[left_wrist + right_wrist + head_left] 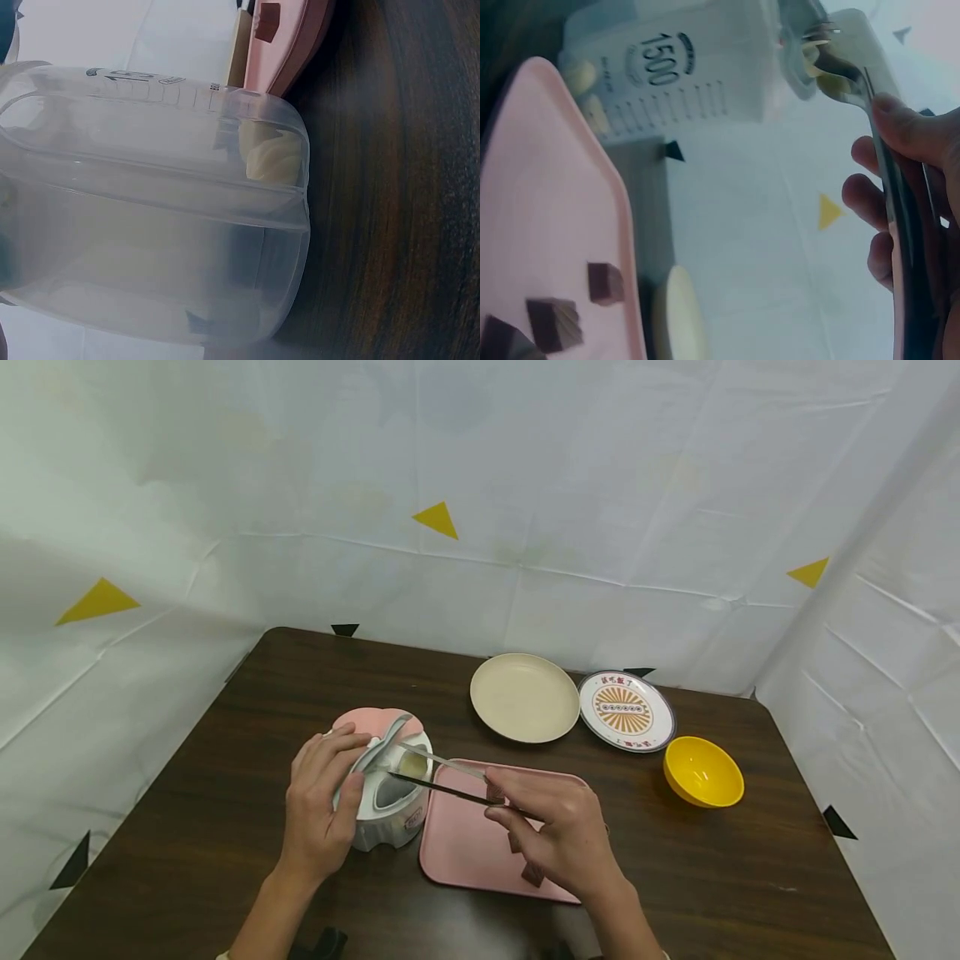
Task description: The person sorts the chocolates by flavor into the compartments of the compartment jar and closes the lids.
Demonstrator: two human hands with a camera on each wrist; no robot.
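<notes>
A clear canister with a white, divided top stands left of the middle of the table. One grey lid flap on it is raised, and my left hand holds this flap between thumb and fingers. My right hand grips metal tongs, their tips at the canister's open top. In the right wrist view a pale yellowish piece shows at the tips of the tongs; whether it is pinched is hard to tell. Pale pieces lie at the bottom of one compartment.
Right of the canister lies a pink tray with several brown cubes, partly under my right hand. Behind are a cream plate and a patterned plate. A yellow bowl sits at the right.
</notes>
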